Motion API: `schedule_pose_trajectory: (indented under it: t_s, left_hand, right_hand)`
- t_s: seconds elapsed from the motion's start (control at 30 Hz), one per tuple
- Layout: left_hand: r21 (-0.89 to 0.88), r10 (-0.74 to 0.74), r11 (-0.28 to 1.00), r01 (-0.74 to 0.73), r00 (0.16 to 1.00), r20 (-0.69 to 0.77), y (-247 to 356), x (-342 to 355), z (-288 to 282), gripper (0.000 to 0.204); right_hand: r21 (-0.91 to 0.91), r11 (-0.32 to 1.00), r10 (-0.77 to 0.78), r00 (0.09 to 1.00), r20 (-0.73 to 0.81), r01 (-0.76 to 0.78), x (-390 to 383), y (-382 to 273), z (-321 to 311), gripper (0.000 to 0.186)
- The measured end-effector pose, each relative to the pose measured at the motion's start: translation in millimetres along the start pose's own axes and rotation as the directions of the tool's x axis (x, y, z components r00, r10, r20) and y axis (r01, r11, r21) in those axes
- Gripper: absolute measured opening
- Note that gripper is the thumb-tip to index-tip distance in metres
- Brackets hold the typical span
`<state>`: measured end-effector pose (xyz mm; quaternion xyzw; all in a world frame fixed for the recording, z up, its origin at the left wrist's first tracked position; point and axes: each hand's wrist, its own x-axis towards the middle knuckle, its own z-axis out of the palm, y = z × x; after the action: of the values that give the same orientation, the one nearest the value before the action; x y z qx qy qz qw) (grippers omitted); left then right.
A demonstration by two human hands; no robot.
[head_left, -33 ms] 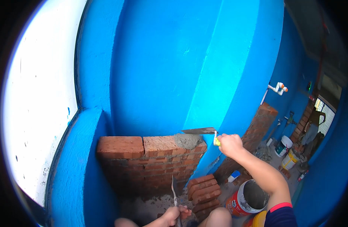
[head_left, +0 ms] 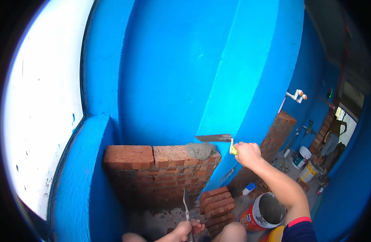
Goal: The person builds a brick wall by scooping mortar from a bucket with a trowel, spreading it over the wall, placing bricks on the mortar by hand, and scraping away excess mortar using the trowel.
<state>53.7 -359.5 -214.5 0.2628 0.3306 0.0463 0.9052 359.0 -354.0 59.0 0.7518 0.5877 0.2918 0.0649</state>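
Observation:
My right hand [head_left: 248, 155] is closed round the yellow-green handle of a brick trowel [head_left: 214, 138]. The blade is held roughly level, just above a lump of grey mortar [head_left: 201, 151]. That mortar lies on the right end of the top course of a low red brick wall [head_left: 173, 171]. Low in the picture, my left hand [head_left: 184, 230] grips a slim tool [head_left: 186, 203] with a dark pointed blade aimed up toward the wall. Its exact kind is unclear. On the wall's upper left sits a whole brick [head_left: 128, 155], a narrow gap dividing it from the brick beside it.
Stacked bricks [head_left: 217, 203] stand in front of the wall's right end. Beside my right arm is a red and white bucket [head_left: 254, 218] of grey mortar. Blue walls [head_left: 173, 72] close in the left and back. Farther right are more buckets [head_left: 302, 156] and a person [head_left: 332, 135].
The trowel and my right hand have shifted slightly to the right, the blade a little farther from the mortar. My left hand looks unmoved.

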Motion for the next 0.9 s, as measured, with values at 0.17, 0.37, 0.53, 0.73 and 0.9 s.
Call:
schedule_pose_trajectory:
  t_s: [0.17,0.37,0.53,0.73,0.9]
  left_hand:
    - [0.042,-0.010,0.999,0.010,1.000,0.015,6.4,-13.2,18.9,0.011]
    - [0.048,0.013,0.999,-0.014,1.000,0.010,13.5,-14.7,26.3,0.010]
    - [0.025,0.017,1.000,-0.018,0.999,0.044,18.9,-17.0,31.3,0.010]
    - [0.040,0.008,0.999,-0.012,0.995,0.096,15.9,-9.6,30.3,0.013]
    - [0.188,-0.105,0.977,0.098,0.994,0.028,5.1,15.8,20.6,0.017]
  right_hand:
    - [-0.082,0.993,0.086,0.994,0.074,-0.080,40.8,-22.9,-1.7,0.012]
    - [-0.392,0.897,-0.156,0.976,0.155,0.205,54.3,-74.1,31.8,0.026]
    - [-0.531,0.827,-0.015,0.952,0.307,0.185,29.1,-41.1,-1.6,0.023]
    - [0.103,0.975,0.162,0.949,0.271,-0.196,25.9,-29.8,-71.3,0.041]
    - [0.182,0.924,0.087,0.650,0.755,-0.335,58.8,-32.5,-94.4,0.052]
